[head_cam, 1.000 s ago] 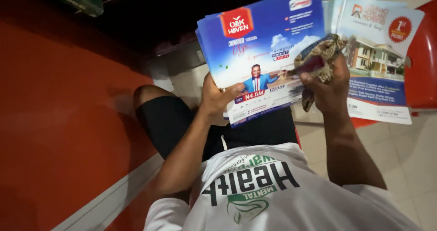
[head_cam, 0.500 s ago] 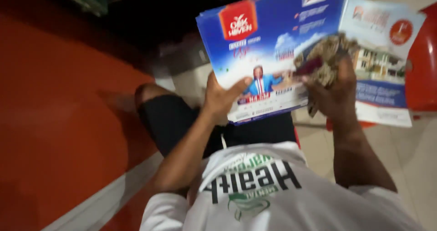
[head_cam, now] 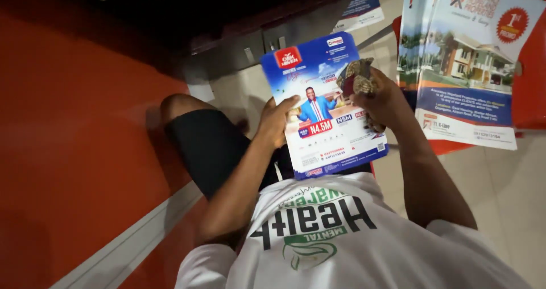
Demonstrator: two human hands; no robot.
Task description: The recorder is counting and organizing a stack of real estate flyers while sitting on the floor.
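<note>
Over the lap, at picture centre, a stack of blue flyers (head_cam: 324, 107) is gripped at its nine o'clock edge by the left hand (head_cam: 276, 121), thumb on the glossy top sheet with its red badge and portrait. The right hand (head_cam: 382, 101) at three o'clock is closed on a patterned cloth (head_cam: 355, 75) pressed to the stack. Toward two o'clock, white-and-blue house flyers (head_cam: 469, 67) lie on a red chair (head_cam: 532, 84); another leaflet (head_cam: 361, 7) lies on the floor at twelve.
</note>
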